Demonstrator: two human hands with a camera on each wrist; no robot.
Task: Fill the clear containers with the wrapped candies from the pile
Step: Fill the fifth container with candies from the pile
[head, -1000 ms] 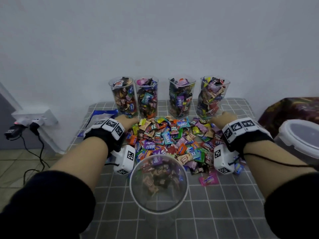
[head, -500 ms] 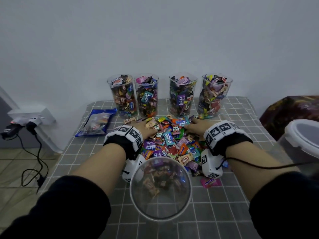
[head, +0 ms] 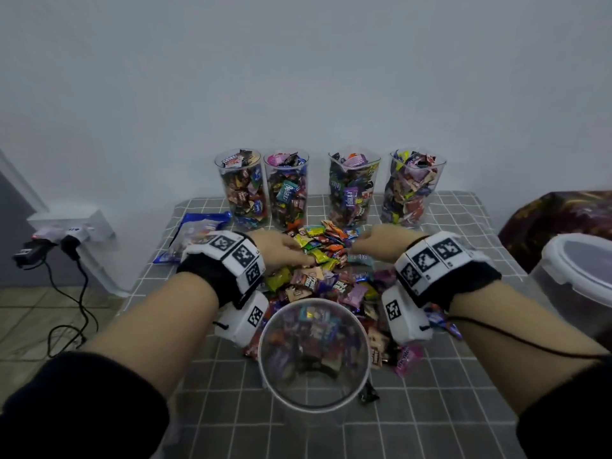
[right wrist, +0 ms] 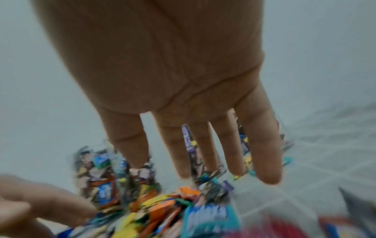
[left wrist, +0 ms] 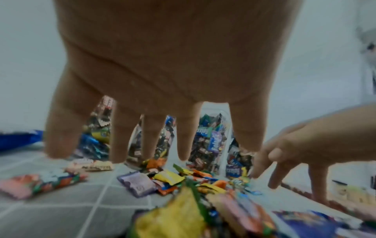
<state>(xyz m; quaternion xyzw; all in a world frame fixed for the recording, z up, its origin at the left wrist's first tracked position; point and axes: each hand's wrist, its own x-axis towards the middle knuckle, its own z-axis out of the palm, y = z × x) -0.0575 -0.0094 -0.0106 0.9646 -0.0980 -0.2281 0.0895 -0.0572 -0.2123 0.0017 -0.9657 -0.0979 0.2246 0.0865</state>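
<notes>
Both hands spread wide, palms down, holding nothing. Left hand (head: 281, 250) at 10 o'clock of the candy pile (head: 328, 276), right hand (head: 377, 243) at 2 o'clock, flanking it so I can rake a heap inward. Part-filled container (head: 265, 352) sits at 6 o'clock, close for dropping. Four full containers (head: 354, 187) line up at 12 o'clock. Fingertips probably just brush the wrappers; wrist views too blurred to confirm.
</notes>
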